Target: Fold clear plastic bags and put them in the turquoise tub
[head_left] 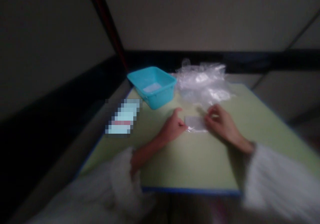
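A small clear plastic bag with a pale rectangular piece inside (195,123) lies on the light green table (190,164). My left hand (172,128) pinches its left edge with thumb and fingers. My right hand (220,122) grips its right edge, fingers curled over it. Both wrists come out of white knitted sleeves. The picture is blurred, so finer detail of the bag is unclear.
A turquoise plastic tub (153,85) with something pale in its bottom stands at the table's far left. A heap of clear plastic bags (203,82) lies beside it at the far middle. A pixelated flat object (123,116) sits at the left edge. Dark floor surrounds the table.
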Demonstrator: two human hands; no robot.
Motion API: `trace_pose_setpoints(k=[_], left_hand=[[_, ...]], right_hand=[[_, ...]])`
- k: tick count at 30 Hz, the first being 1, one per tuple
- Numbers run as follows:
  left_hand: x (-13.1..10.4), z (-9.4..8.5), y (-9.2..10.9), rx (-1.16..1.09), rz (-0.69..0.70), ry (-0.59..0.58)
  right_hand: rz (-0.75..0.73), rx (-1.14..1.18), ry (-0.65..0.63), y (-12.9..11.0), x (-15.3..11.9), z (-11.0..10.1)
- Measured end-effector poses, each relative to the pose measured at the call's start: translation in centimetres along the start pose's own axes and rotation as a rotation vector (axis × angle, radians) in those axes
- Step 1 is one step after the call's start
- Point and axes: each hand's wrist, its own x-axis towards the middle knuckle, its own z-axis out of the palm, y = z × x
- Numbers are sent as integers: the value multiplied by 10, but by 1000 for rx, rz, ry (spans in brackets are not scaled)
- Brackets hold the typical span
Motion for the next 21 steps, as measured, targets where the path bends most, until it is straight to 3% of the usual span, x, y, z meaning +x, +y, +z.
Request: trace_pose_setpoints(k=[3,9,13,21], left_hand=[[0,0,-1,-14,0,-3],[-1,1,1,-2,6,-1],[0,1,0,7,6,-11],[1,5,-3,63,-2,48]], right_hand=[[-226,-263,36,-9,-6,-3],[-543,-575,-244,-11,-15,10],[-584,-702,-338,-1,-18,19],[-535,-782,-352,4,-23,22]])
